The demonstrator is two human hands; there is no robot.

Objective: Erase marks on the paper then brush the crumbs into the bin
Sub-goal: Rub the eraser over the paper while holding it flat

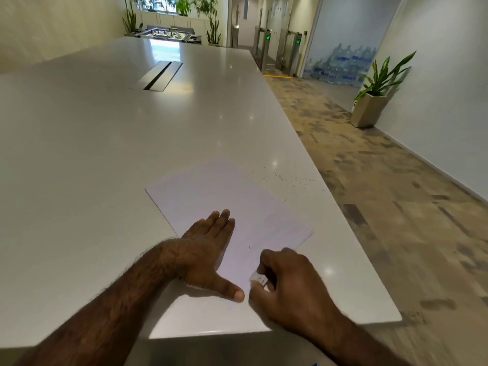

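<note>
A white sheet of paper [211, 196] lies at an angle on the long white table [105, 128], near its front right corner. My left hand [208, 249] presses flat on the sheet's near left part, fingers straight and thumb spread. My right hand [287, 281] is curled round a small white eraser [257, 278] and holds it on the paper's near edge. A short dark mark [249, 247] shows on the paper just beyond the eraser. Dark eraser crumbs [287, 179] lie scattered on the table past the sheet's right side. No bin is in view.
The table's right edge [343, 215] runs close to the paper, with patterned floor beyond. A cable slot [155, 76] sits in the table's middle far off. A potted plant [375, 101] stands by the right wall.
</note>
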